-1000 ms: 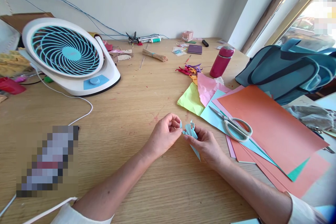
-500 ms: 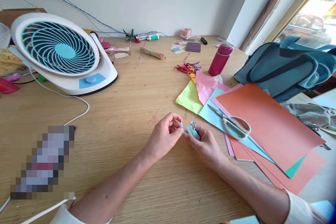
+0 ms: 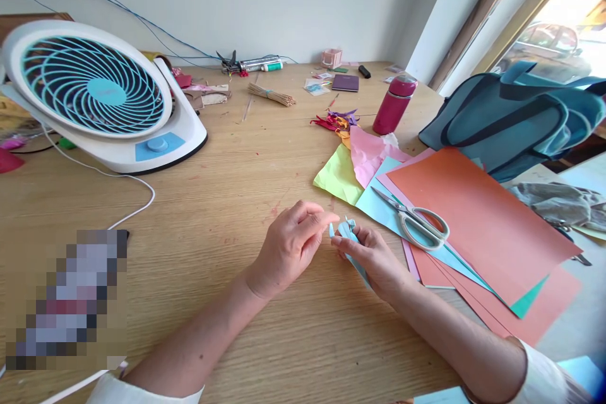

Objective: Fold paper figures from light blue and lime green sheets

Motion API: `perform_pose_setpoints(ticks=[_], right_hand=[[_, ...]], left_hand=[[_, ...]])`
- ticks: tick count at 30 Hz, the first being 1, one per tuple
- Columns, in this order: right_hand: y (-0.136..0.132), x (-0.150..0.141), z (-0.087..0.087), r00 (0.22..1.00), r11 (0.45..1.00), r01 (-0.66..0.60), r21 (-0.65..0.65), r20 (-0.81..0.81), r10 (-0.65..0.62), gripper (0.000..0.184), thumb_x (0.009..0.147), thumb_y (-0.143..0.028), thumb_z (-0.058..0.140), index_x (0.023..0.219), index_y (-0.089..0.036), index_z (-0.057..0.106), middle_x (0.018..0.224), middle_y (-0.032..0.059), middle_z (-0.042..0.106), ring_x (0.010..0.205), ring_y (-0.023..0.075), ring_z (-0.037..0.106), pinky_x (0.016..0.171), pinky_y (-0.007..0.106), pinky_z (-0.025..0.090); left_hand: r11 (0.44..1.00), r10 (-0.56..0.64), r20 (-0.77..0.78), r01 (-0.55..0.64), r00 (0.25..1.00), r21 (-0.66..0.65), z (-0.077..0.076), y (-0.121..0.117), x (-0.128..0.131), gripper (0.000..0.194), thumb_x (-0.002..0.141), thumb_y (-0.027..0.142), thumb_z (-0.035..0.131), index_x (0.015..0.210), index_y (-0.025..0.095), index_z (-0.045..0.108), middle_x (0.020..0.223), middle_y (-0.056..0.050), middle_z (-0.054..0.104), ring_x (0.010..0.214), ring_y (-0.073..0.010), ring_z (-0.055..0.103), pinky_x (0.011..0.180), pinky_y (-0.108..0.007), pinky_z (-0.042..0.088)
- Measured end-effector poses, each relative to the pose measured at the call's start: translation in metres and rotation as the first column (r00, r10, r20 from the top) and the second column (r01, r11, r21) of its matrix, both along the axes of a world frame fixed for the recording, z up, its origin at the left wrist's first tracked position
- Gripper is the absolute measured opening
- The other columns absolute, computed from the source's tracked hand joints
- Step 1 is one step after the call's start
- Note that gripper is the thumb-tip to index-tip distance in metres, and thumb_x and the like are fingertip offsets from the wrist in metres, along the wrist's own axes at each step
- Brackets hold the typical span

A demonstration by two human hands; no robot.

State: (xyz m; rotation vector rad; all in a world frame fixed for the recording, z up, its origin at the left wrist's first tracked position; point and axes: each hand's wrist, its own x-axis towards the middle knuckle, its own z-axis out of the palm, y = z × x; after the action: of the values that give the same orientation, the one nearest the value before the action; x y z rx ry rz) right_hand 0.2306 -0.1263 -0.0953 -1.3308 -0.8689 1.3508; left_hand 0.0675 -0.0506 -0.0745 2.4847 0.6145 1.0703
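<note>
My right hand (image 3: 379, 257) pinches a small folded piece of light blue paper (image 3: 347, 231) between thumb and fingers, above the wooden table (image 3: 265, 341). A narrow tip of the paper stands up on its left side, and a small curl shows at its top. Part of the piece runs down below my right thumb; my fingers hide the rest. Just left of the paper is my left hand (image 3: 291, 246), its index finger stretched toward the upright tip. The left fingers are loosely bent and hold nothing that I can see.
Scissors (image 3: 416, 224) lie on coloured paper sheets (image 3: 478, 221) at right, near a teal bag (image 3: 511, 117) and a red bottle (image 3: 395, 104). Crumpled green paper (image 3: 338, 177) lies ahead. A fan (image 3: 106, 91) and a blurred-out flat object (image 3: 71, 300) are at left.
My left fingers have come off the paper, and the index finger has straightened. The paper has turned in my right hand, so a longer part shows below the thumb. The view has shifted slightly.
</note>
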Motion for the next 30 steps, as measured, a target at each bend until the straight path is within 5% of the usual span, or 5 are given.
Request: perform_pose_setpoints(ticks=[3, 7, 23, 30], right_hand=[[0.0, -0.001, 0.003, 0.991, 0.999, -0.037, -0.021, -0.128, 0.034, 0.033, 0.068, -0.043, 0.079, 0.066, -0.019, 0.057, 0.063, -0.0027, 0.049, 0.06, 0.0116, 0.039, 0.059, 0.027, 0.031], [0.0, -0.003, 0.006, 0.981, 0.998, -0.068, -0.01, -0.183, 0.065, 0.032, 0.068, -0.042, 0.08, 0.065, -0.019, 0.057, 0.061, -0.003, 0.05, 0.059, 0.0119, 0.042, 0.062, 0.028, 0.034], [-0.003, -0.003, 0.005, 0.995, 0.998, -0.07, 0.003, -0.069, 0.07, 0.036, 0.069, -0.047, 0.078, 0.068, -0.02, 0.054, 0.062, -0.0026, 0.05, 0.061, 0.0128, 0.041, 0.062, 0.028, 0.033], [-0.004, -0.003, 0.004, 0.99, 0.99, -0.008, 0.139, 0.14, -0.012, 0.037, 0.077, -0.047, 0.072, 0.069, -0.021, 0.047, 0.063, -0.0046, 0.036, 0.059, 0.0111, 0.029, 0.055, 0.027, 0.026]], left_hand=[[0.967, 0.005, -0.086, 0.017, 0.996, 0.253, 0.001, 0.007, -0.005, 0.024, 0.093, 0.008, 0.052, 0.102, 0.026, 0.066, 0.094, -0.001, 0.068, 0.076, -0.0123, 0.059, 0.073, -0.028, 0.04], [0.929, 0.004, -0.124, 0.042, 0.992, 0.369, 0.002, 0.011, -0.01, 0.021, 0.093, 0.011, 0.055, 0.104, 0.025, 0.066, 0.095, -0.001, 0.072, 0.076, -0.0132, 0.059, 0.073, -0.031, 0.037], [0.929, -0.011, -0.11, 0.051, 0.994, 0.366, 0.004, 0.012, -0.014, 0.017, 0.092, 0.014, 0.056, 0.099, 0.024, 0.067, 0.095, 0.0, 0.074, 0.076, -0.0139, 0.06, 0.074, -0.033, 0.037], [0.986, -0.032, -0.147, 0.055, 0.989, 0.156, 0.007, 0.007, -0.005, 0.018, 0.092, 0.01, 0.049, 0.093, 0.02, 0.064, 0.093, -0.002, 0.074, 0.082, -0.0149, 0.066, 0.077, -0.031, 0.043]])
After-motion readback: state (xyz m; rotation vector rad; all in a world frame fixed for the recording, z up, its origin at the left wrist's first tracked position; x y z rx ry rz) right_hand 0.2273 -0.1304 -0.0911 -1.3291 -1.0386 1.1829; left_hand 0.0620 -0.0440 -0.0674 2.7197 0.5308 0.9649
